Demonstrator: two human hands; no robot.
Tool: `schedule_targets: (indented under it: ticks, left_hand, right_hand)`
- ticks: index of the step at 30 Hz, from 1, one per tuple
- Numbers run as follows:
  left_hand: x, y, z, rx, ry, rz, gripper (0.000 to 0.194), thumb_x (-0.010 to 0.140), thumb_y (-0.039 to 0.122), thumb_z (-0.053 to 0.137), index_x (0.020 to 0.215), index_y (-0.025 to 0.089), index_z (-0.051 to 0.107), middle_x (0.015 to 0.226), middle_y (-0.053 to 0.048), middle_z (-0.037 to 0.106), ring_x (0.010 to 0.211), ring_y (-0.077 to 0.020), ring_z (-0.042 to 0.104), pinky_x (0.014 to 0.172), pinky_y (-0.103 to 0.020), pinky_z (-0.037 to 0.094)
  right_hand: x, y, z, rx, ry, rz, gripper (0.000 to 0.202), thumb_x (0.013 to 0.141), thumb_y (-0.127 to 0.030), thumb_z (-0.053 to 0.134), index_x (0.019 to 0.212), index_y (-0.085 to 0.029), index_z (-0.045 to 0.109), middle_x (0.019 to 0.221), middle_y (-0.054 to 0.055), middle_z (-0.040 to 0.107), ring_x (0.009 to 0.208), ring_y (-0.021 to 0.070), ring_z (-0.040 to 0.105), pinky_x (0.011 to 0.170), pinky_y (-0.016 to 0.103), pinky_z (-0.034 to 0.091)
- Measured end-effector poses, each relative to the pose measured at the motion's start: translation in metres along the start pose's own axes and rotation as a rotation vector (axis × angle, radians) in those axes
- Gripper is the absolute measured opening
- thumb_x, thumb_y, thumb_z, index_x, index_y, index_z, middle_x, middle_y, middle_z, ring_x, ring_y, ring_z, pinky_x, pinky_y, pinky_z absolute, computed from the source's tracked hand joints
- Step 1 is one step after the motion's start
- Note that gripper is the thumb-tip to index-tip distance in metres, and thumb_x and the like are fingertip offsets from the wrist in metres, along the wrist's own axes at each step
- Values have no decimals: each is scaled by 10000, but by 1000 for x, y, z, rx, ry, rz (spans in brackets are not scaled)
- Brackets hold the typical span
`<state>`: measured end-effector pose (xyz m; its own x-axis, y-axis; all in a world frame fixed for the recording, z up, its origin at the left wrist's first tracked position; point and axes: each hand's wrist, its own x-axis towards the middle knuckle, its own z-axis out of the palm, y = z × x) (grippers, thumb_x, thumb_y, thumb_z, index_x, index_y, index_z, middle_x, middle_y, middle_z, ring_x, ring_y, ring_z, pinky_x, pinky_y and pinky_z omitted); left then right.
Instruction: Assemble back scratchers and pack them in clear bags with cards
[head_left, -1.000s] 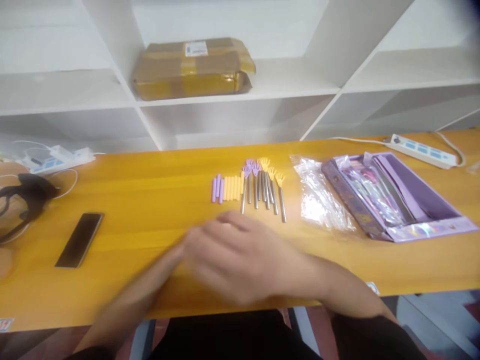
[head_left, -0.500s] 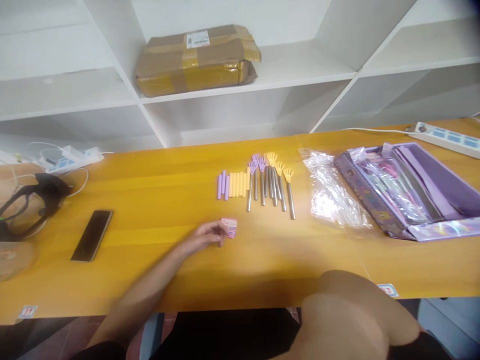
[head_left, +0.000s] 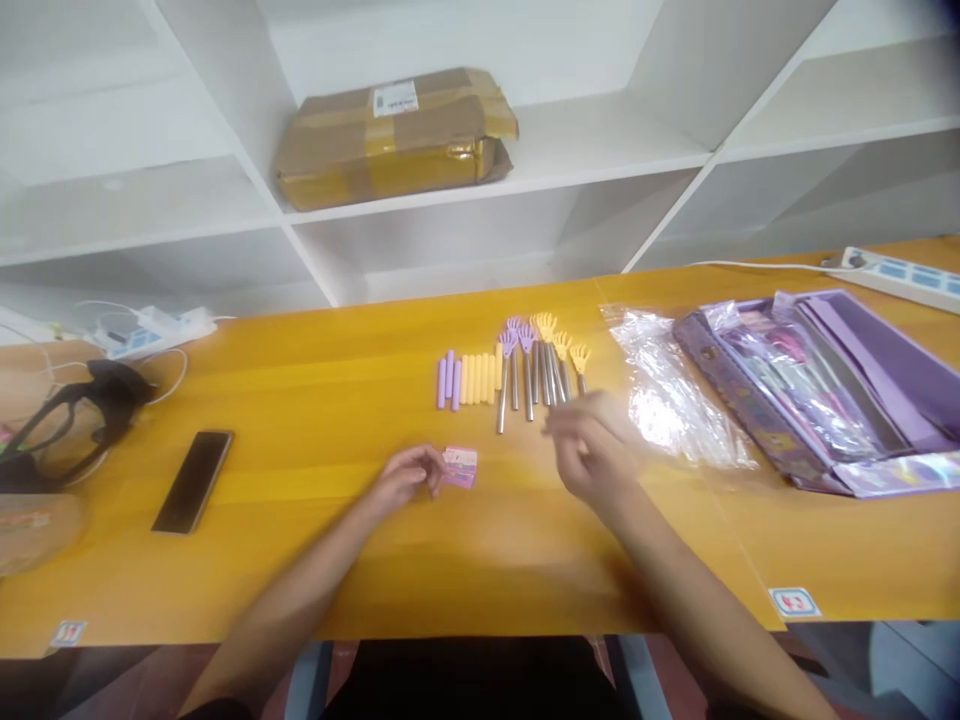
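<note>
My left hand (head_left: 411,474) rests on the table, fingers loosely bent, with their tips at the left edge of some small pink cards (head_left: 460,467). Nothing shows in its grasp. My right hand (head_left: 592,445), smeared by motion, is over the lower ends of the rightmost back scratchers; whether it touches one I cannot tell. The back scratchers lie in a row, with purple claw heads (head_left: 509,342) on the left, yellow claw heads (head_left: 580,358) on the right, and metal rods. Left of them lie purple tubes (head_left: 448,380) and several yellow tubes (head_left: 478,378).
Clear plastic bags (head_left: 667,390) lie right of the scratchers, beside an open purple box (head_left: 810,470) holding wrapped items. A phone (head_left: 193,482), black goggles-like gear (head_left: 97,415) and a power strip (head_left: 161,330) are at left. Another power strip (head_left: 904,280) stands back right. A taped carton (head_left: 397,145) sits on the shelf.
My right hand has come in from the lower right to the scratchers' handles. My left hand has shifted slightly left, uncovering more of the pink cards. The view has tilted a little.
</note>
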<state>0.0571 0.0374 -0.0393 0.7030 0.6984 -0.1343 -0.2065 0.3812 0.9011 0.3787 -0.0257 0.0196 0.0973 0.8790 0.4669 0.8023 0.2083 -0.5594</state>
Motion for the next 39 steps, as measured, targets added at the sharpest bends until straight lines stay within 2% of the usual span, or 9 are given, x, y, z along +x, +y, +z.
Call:
schedule_targets:
  ticks: [4,7,10,13,17,21,25,34,39]
  left_hand:
    - [21,15,-8,533,360,140,217,981,414,673,984,198,656,809,-4,627,729,-161,596,736,-306,487]
    - [56,32,-16,1038,449,210,126,977,278,665,1082,209,649,1004,-44,657,887,-195,623,868,-354,509]
    - [91,40,-22,1276,535,242,192,984,271,687,1150,201,622,1086,-85,655,1021,-252,643,949,-408,509]
    - [106,38,-27,1304,555,224,319,976,324,733,1235,195,597,1019,-70,659,1007,-269,652,950,-423,510]
    - [100,33,-30,1323,480,223,355,960,327,737,1260,200,596,971,-39,669,962,-245,646,918,-397,509]
    - [95,35,-27,1350,493,210,362,912,224,719,1256,204,607,939,-16,679,940,-227,660,916,-372,519]
    - [97,36,-20,1459,517,178,449,884,250,750,1308,193,614,972,-39,715,991,-264,689,958,-400,537]
    - [98,34,-19,1492,525,106,411,934,169,634,1342,117,607,1277,-194,734,1222,-350,678,1081,-479,507]
    - [94,34,-26,1400,550,105,527,983,131,530,1509,130,491,1269,-169,726,1147,-301,707,994,-418,533]
  right_hand:
    - [32,27,34,-303,-69,99,201,1001,-239,504,918,-187,680,972,137,688,812,244,636,727,375,501]
    - [29,35,49,-478,-143,158,262,1014,-344,539,886,-162,677,960,164,675,751,238,604,674,360,435]
    - [22,34,55,-544,-192,144,353,1036,-406,531,858,-149,696,909,165,672,733,241,604,665,360,406]
    - [18,31,59,-569,-218,144,372,1039,-379,516,869,-124,725,856,152,676,728,237,621,681,351,395]
    - [17,28,63,-595,-259,178,367,1033,-361,515,894,-114,748,866,142,707,720,220,652,662,328,372]
    - [20,23,61,-616,-370,353,365,1024,-409,533,938,-135,759,889,122,735,682,206,656,622,305,357]
    - [22,16,54,-574,-402,442,355,1022,-436,555,882,-165,734,870,103,746,685,196,652,619,294,361]
    - [18,30,52,-592,-188,416,351,1057,-358,421,905,-152,661,621,68,583,504,167,424,570,299,192]
    - [18,44,38,-333,-5,464,327,1062,-369,391,869,-189,583,585,-4,446,511,134,276,584,297,173]
